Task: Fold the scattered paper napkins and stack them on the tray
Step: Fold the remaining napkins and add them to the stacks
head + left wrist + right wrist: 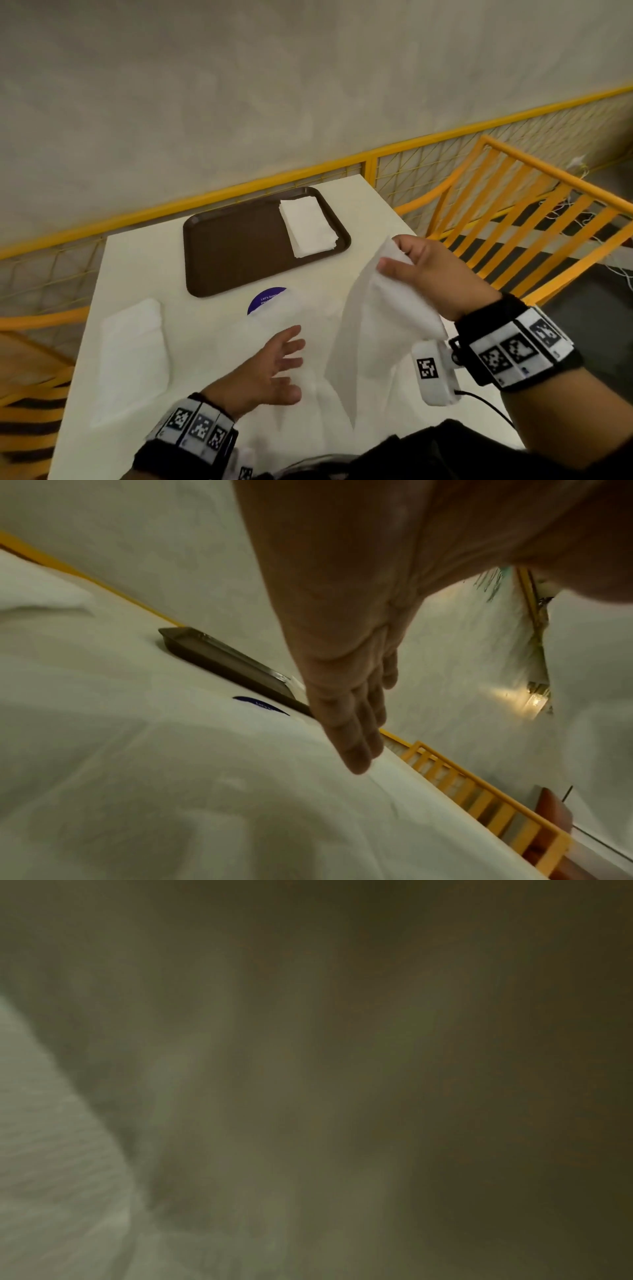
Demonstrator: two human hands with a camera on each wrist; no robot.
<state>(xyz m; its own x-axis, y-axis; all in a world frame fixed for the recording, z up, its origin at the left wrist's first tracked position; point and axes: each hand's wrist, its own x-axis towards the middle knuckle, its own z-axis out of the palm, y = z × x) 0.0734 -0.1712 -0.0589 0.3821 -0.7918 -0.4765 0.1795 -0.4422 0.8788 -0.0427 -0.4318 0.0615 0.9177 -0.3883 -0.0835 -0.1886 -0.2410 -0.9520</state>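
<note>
My right hand (407, 263) pinches the top of a white paper napkin (373, 329) and holds it up over the table's right side, so the sheet hangs down. My left hand (274, 366) hovers with fingers spread just left of the hanging sheet, above another flat napkin (287, 322); its straight fingers (356, 723) hold nothing in the left wrist view. A further napkin (133, 356) lies flat at the left. The brown tray (236, 246) at the back holds a stack of folded napkins (308, 226) on its right end. The right wrist view is dark and blurred.
The white table (137, 263) carries a round blue sticker (267, 299) in front of the tray. Yellow mesh railing (394, 164) runs behind the table, and an orange slatted chair (534, 219) stands to the right. A black cable (486, 407) trails by my right wrist.
</note>
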